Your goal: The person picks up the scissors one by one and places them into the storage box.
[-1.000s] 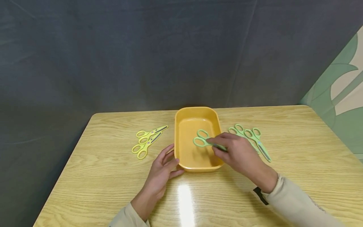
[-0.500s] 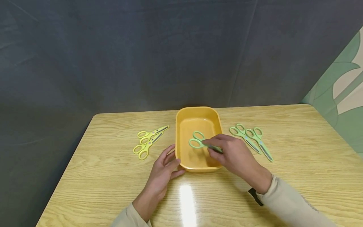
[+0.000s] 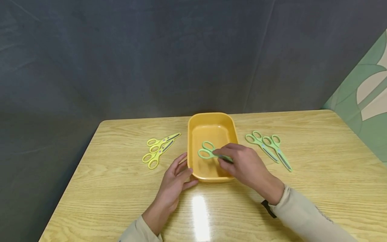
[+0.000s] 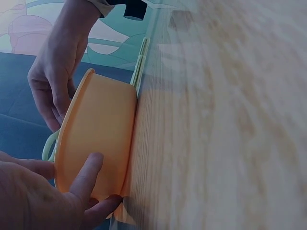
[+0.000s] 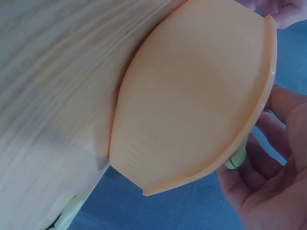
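My right hand [image 3: 245,164] pinches a pair of green-handled children's scissors [image 3: 206,153] by the blade end, inside or just over the yellow tray [image 3: 193,134]. The finger loops point left, and the fingers hide most of the blades. In the right wrist view, the pale green tip of the scissors [image 5: 236,158] shows between the fingers and the tray rim. My left hand [image 3: 170,185] rests against the near left corner of the tray, its fingers spread fairly straight along the outer wall [image 4: 103,129].
Two yellow scissors [image 3: 157,154] lie overlapping on the wooden table [image 3: 121,195] left of the tray. Right of it lie two more green scissors [image 3: 279,151], side by side. A dark cloth [image 3: 175,60] hangs behind the table's back edge.
The right hand has moved a little left and slightly down with the green scissors, further over the tray. The left hand has stayed at the tray's corner.
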Demonstrator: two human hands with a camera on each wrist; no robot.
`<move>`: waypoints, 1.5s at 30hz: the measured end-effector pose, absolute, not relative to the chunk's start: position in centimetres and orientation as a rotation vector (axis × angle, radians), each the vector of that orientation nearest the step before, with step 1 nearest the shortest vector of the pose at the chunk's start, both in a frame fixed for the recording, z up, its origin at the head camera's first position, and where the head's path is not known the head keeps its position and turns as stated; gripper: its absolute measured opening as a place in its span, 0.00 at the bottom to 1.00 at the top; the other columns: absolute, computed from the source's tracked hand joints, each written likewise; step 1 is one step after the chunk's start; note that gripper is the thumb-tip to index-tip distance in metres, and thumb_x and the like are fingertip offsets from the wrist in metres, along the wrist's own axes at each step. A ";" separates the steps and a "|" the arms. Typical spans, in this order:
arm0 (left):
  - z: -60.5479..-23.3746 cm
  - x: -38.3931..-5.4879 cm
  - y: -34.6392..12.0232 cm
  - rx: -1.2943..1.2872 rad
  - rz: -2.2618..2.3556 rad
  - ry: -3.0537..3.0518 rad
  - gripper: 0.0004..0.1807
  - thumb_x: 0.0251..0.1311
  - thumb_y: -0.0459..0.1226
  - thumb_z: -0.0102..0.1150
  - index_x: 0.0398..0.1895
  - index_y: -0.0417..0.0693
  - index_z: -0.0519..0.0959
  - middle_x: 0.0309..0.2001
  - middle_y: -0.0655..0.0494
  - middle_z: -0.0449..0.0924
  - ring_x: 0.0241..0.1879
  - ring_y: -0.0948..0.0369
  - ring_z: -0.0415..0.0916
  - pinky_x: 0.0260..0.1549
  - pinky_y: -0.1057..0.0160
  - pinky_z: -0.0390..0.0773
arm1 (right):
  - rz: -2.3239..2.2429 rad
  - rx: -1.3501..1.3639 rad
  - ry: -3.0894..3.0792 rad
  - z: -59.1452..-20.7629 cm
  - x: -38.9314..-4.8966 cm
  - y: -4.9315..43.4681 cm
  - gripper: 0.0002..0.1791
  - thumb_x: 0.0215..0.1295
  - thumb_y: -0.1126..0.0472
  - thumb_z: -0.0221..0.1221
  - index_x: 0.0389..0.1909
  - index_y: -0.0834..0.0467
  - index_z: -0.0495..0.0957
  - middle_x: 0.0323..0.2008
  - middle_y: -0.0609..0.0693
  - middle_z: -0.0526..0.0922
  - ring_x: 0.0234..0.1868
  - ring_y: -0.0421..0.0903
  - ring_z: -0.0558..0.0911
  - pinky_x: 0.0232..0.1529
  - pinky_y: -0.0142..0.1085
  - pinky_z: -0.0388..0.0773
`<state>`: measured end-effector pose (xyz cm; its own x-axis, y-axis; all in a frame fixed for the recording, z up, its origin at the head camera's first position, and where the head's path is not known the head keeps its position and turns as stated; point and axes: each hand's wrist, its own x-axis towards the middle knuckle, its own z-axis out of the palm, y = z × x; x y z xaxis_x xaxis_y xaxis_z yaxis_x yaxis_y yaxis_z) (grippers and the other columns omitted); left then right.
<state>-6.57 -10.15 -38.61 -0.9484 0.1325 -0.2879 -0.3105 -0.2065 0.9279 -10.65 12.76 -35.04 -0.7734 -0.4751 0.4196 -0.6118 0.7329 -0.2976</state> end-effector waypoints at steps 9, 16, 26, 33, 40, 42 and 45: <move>-38.5 -6.5 -10.2 -0.205 2.219 1.777 0.32 0.70 0.32 0.53 0.75 0.57 0.59 0.73 0.45 0.63 0.59 0.48 0.78 0.51 0.57 0.85 | 0.646 0.843 -2.603 -34.9 -10.7 12.2 0.10 0.59 0.60 0.68 0.42 0.49 0.87 0.37 0.43 0.88 0.29 0.35 0.79 0.30 0.32 0.80; -38.5 -6.5 -10.2 -0.177 2.207 1.778 0.32 0.71 0.33 0.52 0.76 0.57 0.58 0.73 0.45 0.62 0.60 0.47 0.77 0.52 0.57 0.85 | 0.652 0.855 -2.628 -35.2 -10.7 11.8 0.10 0.60 0.60 0.69 0.43 0.50 0.87 0.39 0.44 0.88 0.27 0.35 0.79 0.29 0.29 0.78; -38.5 -6.5 -10.0 -0.201 2.217 1.768 0.32 0.71 0.32 0.51 0.76 0.55 0.57 0.74 0.44 0.60 0.61 0.46 0.77 0.52 0.57 0.84 | 0.610 0.840 -2.642 -35.7 -10.8 12.1 0.10 0.58 0.60 0.69 0.42 0.51 0.87 0.38 0.44 0.88 0.27 0.35 0.79 0.29 0.31 0.79; -38.5 -6.5 -9.9 -0.202 2.220 1.789 0.31 0.72 0.31 0.50 0.75 0.54 0.58 0.74 0.44 0.61 0.62 0.47 0.75 0.51 0.57 0.85 | 0.590 0.851 -2.689 -36.0 -11.1 11.9 0.11 0.58 0.59 0.70 0.42 0.50 0.88 0.38 0.44 0.88 0.30 0.37 0.82 0.31 0.32 0.81; -38.4 -6.2 -9.9 -0.176 2.212 1.794 0.30 0.72 0.33 0.50 0.75 0.51 0.57 0.74 0.42 0.60 0.65 0.46 0.72 0.54 0.55 0.83 | 0.572 0.866 -2.738 -36.6 -11.5 11.8 0.10 0.57 0.61 0.70 0.41 0.51 0.88 0.36 0.44 0.88 0.29 0.35 0.80 0.30 0.30 0.78; -38.5 -6.2 -9.9 -0.175 2.212 1.793 0.30 0.72 0.33 0.50 0.75 0.51 0.57 0.74 0.42 0.60 0.65 0.46 0.71 0.54 0.55 0.83 | 0.575 0.872 -2.749 -36.8 -11.7 11.8 0.10 0.57 0.61 0.70 0.41 0.51 0.88 0.35 0.44 0.88 0.29 0.35 0.79 0.30 0.30 0.78; -38.5 -6.3 -9.9 -0.175 2.207 1.794 0.30 0.72 0.33 0.50 0.75 0.51 0.57 0.74 0.43 0.60 0.65 0.46 0.71 0.54 0.55 0.83 | 0.595 0.874 -2.778 -36.8 -11.9 11.8 0.10 0.57 0.60 0.71 0.41 0.51 0.88 0.35 0.43 0.88 0.30 0.35 0.80 0.31 0.31 0.79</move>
